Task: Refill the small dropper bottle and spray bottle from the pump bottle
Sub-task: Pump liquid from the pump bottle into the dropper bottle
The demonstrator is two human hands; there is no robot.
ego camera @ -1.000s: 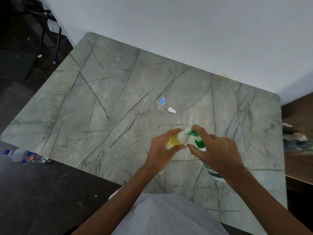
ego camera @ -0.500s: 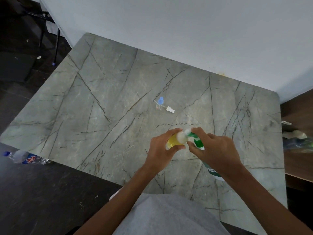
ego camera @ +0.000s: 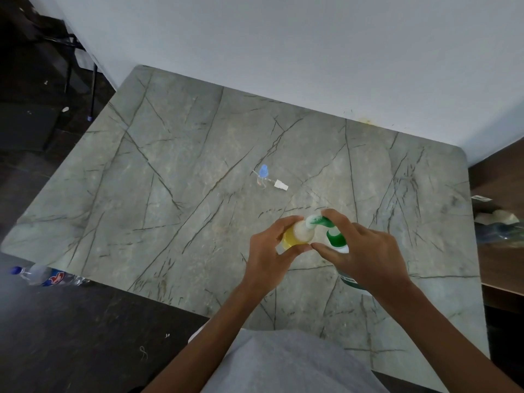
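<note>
The yellow spray bottle [ego camera: 295, 236] is gripped by the left hand [ego camera: 266, 256], and the green pump bottle [ego camera: 336, 236] is clasped at its head by the right hand [ego camera: 360, 251]. The dropper bottle [ego camera: 263, 175] is seen in the middle of the table [ego camera: 170, 194], well apart from every edge.

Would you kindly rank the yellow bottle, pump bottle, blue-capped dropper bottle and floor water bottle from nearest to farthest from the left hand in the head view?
1. yellow bottle, held in the left hand.
2. pump bottle, just right of it.
3. blue-capped dropper bottle, farther back on the table.
4. water bottle, on the floor, far left.
</note>
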